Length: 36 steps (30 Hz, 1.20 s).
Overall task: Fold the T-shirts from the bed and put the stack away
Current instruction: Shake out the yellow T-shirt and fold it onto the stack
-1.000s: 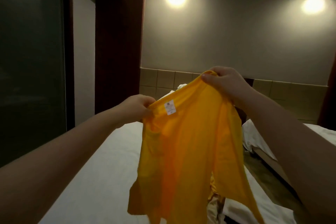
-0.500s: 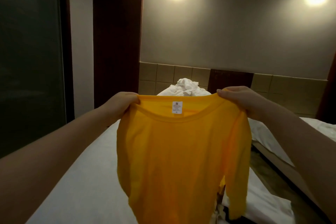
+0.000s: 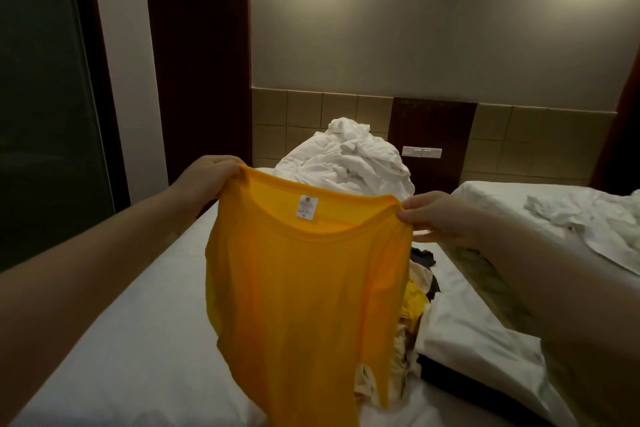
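Observation:
A yellow T-shirt (image 3: 304, 295) hangs spread out in the air above the white bed (image 3: 138, 340), its white neck label facing me. My left hand (image 3: 207, 180) grips its left shoulder, and my right hand (image 3: 436, 218) pinches its right shoulder. Behind the shirt's right edge lies a heap of other garments (image 3: 415, 308), yellow, cream and dark, partly hidden by the hanging cloth.
A crumpled pile of white bedding (image 3: 349, 159) sits at the head of the bed. A second bed (image 3: 561, 215) with rumpled linen stands to the right across a narrow floor gap. A dark glass panel (image 3: 41, 97) and brown column flank the left side.
The shirt went from bunched and twisted to stretched flat between my hands. Both hands have dropped lower, and the view has tilted down toward the bed.

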Tool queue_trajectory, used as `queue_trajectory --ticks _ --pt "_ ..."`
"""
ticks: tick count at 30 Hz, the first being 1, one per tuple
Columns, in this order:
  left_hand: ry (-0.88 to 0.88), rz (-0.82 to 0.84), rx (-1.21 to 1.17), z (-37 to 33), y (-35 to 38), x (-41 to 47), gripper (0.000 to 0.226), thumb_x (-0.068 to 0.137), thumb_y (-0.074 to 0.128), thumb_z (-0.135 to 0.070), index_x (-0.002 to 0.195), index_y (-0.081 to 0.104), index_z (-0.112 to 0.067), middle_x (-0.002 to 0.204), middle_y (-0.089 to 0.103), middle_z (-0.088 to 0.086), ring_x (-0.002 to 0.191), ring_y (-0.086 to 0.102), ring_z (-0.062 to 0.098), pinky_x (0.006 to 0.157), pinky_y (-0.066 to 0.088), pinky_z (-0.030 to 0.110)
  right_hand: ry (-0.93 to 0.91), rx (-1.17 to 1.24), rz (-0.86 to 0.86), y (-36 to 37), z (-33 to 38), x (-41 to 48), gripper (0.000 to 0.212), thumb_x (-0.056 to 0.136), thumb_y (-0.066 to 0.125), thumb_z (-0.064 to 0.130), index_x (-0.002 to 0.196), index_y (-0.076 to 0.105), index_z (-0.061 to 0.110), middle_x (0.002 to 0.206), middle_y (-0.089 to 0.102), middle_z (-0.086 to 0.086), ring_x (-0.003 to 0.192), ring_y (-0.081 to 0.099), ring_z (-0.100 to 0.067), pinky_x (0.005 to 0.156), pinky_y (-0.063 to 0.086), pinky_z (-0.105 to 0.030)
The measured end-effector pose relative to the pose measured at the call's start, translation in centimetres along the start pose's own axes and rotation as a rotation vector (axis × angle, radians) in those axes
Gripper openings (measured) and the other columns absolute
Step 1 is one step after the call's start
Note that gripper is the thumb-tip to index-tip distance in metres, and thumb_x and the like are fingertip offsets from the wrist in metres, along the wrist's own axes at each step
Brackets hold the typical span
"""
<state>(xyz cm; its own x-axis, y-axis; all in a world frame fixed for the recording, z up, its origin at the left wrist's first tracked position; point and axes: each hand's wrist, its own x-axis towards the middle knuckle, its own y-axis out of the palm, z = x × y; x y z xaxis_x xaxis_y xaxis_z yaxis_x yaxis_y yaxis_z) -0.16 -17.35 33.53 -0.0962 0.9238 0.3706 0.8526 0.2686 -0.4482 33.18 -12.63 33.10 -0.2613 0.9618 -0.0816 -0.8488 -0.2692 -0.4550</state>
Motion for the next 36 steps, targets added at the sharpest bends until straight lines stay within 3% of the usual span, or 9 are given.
queue_trajectory --ticks 6,9,12,18,22,25,27,32,36 --pt "-0.17 0.03 -0.162 0.5 -0.2 0.4 0.023 0.095 0.044 -0.026 0.117 0.048 -0.021 0.101 0.049 0.011 0.088 0.05 0.027 0.077 0.042 0.041 0.043 0.393 0.034 1.1 -1.0 1.0 0.008 0.091 0.055 0.013 0.097 0.059 0.009 0.092 0.066 -0.01 0.076 0.067 -0.02 0.051 0.056 -0.029" --pt "-0.264 0.298 -0.09 0.6 -1.6 -0.1 0.06 0.069 0.068 -0.049 0.119 0.048 -0.022 0.108 0.054 0.011 0.094 0.056 0.031 0.075 0.05 0.04 0.108 0.462 0.064 0.8 -1.4 1.4 0.017 0.088 0.059 0.021 0.104 0.057 0.015 0.109 0.063 -0.014 0.092 0.064 -0.03 0.055 0.058 -0.037" --pt "-0.246 0.527 -0.003 1.6 -2.5 -0.8 0.102 0.027 0.079 -0.071 0.113 0.056 -0.021 0.101 0.064 0.005 0.088 0.066 0.024 0.065 0.055 0.031 0.153 0.449 0.129 0.2 -2.0 1.7 0.051 0.071 0.068 0.03 0.119 0.055 0.017 0.119 0.061 -0.016 0.104 0.062 -0.035 0.074 0.058 -0.046" --pt "-0.19 0.533 -0.243 2.8 -3.9 -1.5 0.094 0.021 0.085 -0.066 0.096 0.06 -0.015 0.085 0.06 0.007 0.068 0.064 0.017 0.058 0.054 0.028 0.014 0.165 0.293 -1.1 -0.5 0.1 0.037 0.07 0.069 0.023 0.103 0.066 0.007 0.094 0.067 -0.011 0.08 0.066 -0.019 0.065 0.059 -0.029" --pt "-0.15 0.45 -0.34 2.2 -4.6 -1.4 0.102 0.01 0.082 -0.07 0.094 0.056 -0.018 0.081 0.062 0.004 0.064 0.064 0.016 0.053 0.054 0.028 -0.132 0.032 0.023 -1.2 1.7 -0.2 0.012 0.092 0.054 0.015 0.099 0.062 0.011 0.095 0.06 -0.007 0.087 0.06 -0.018 0.068 0.052 -0.026" --pt "-0.073 0.444 -0.341 -0.3 -5.5 -1.1 0.104 0.006 0.082 -0.069 0.096 0.061 -0.021 0.084 0.063 0.005 0.07 0.063 0.02 0.054 0.054 0.03 -0.262 0.202 -0.106 -1.6 4.3 -0.9 0.011 0.095 0.05 0.015 0.1 0.06 0.014 0.093 0.057 -0.005 0.088 0.057 -0.018 0.073 0.049 -0.028" --pt "-0.018 0.446 -0.371 -2.8 -6.6 -0.7 0.085 0.005 0.085 -0.063 0.082 0.073 -0.028 0.074 0.068 0.002 0.063 0.065 0.018 0.05 0.055 0.028 -0.338 0.308 -0.169 -2.3 6.6 -1.6 0.011 0.096 0.049 0.017 0.099 0.059 0.017 0.091 0.054 -0.003 0.085 0.055 -0.016 0.074 0.048 -0.03" --pt "0.107 0.618 -0.414 -6.3 -7.8 -0.6 0.048 0.035 0.092 -0.049 0.07 0.071 -0.024 0.063 0.059 -0.001 0.057 0.059 0.012 0.056 0.054 0.026 -0.494 0.246 -0.395 -3.4 10.6 -2.8 0.014 0.099 0.045 0.022 0.111 0.052 0.017 0.09 0.051 0.0 0.081 0.051 -0.014 0.066 0.045 -0.027" --pt "0.178 0.497 -0.506 -7.1 -7.1 -0.9 0.065 0.034 0.09 -0.053 0.081 0.061 -0.018 0.067 0.059 -0.002 0.058 0.059 0.012 0.054 0.053 0.025 -0.584 0.081 -0.662 -3.9 11.1 -3.6 0.016 0.099 0.044 0.026 0.112 0.051 0.019 0.092 0.05 0.003 0.081 0.049 -0.011 0.062 0.04 -0.021"
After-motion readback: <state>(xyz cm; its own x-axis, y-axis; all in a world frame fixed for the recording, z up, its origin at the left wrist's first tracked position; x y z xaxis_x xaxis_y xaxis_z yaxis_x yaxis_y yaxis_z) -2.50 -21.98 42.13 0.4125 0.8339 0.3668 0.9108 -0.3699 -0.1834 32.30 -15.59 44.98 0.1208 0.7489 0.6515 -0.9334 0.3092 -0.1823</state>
